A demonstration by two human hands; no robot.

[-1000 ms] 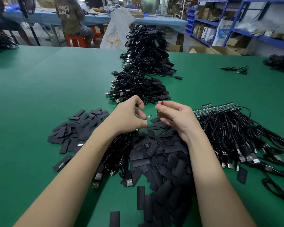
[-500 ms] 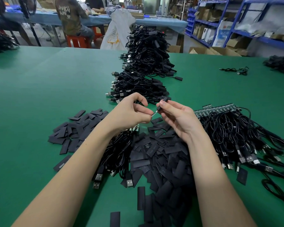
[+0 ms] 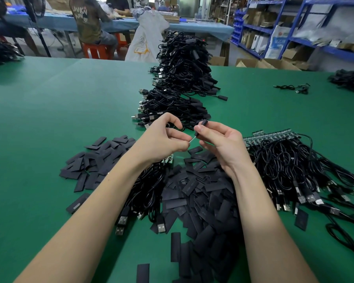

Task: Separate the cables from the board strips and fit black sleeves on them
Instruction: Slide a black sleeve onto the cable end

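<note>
Both hands rose, left hand (image 3: 164, 139) and right hand (image 3: 219, 139) pinching sleeve (image 3: 200, 127).

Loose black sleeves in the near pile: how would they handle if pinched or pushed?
The black sleeves lie flat and thin, so probably light and easily squashed. They overlap loosely on the green table; a push would likely slide several together. Flat, so unlikely to roll.
</note>
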